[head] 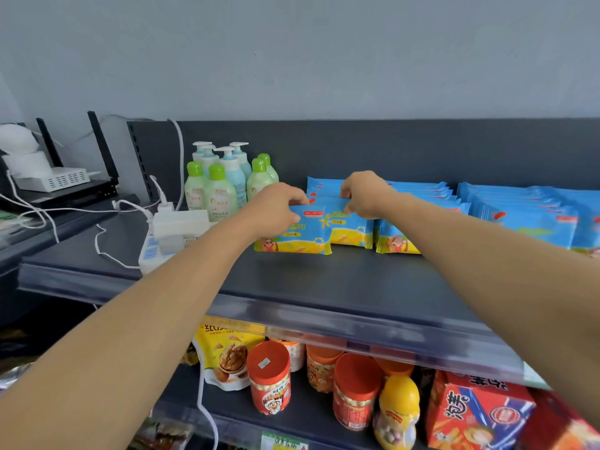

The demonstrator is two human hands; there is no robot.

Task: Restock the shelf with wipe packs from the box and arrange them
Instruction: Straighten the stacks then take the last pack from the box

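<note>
Blue and yellow wipe packs stand in rows on the dark top shelf [324, 280]. My left hand [276, 206] grips the top left corner of the front wipe pack [298, 237], which leans at the left end of the leftmost row. My right hand [365, 194] pinches the top edges of the packs just behind it [349, 230]. More rows of wipe packs [526, 216] stretch to the right along the shelf. The box is out of view.
Lotion bottles [224, 180] with green caps and pumps stand left of the packs. A white power strip with plugs and cables [172, 228] lies at the shelf's left end. Below are red-lidded jars [269, 378], a snack bag and a red carton [477, 414].
</note>
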